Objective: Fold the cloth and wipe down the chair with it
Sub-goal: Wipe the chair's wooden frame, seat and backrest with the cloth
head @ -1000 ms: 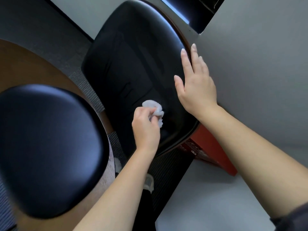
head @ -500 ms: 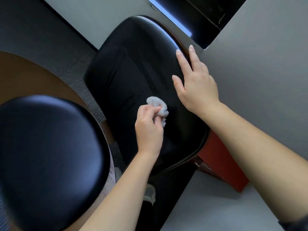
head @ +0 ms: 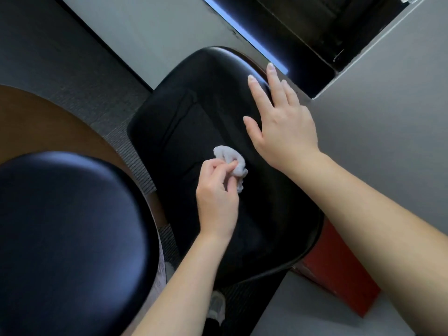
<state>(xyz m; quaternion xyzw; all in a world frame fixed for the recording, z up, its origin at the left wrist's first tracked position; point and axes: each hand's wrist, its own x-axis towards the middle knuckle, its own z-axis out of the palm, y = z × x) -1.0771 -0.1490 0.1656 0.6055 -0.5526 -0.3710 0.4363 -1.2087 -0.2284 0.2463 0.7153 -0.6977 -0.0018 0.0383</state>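
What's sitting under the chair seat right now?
A red box pokes out beneath the chair seat's right edge, and striped carpet shows below its near-left edge. The seat covers the rest of the box and the chair's base, so neither can be seen.

the cloth (head: 230,158) lies mid-seat on the chair (head: 208,112), pinched by the left hand (head: 215,197). the right hand (head: 283,127) rests on the seat's right edge, beside the desk (head: 388,117). a second chair (head: 68,238) stands nearer, left. a box (head: 339,275) sits right of the chair, below seat level.
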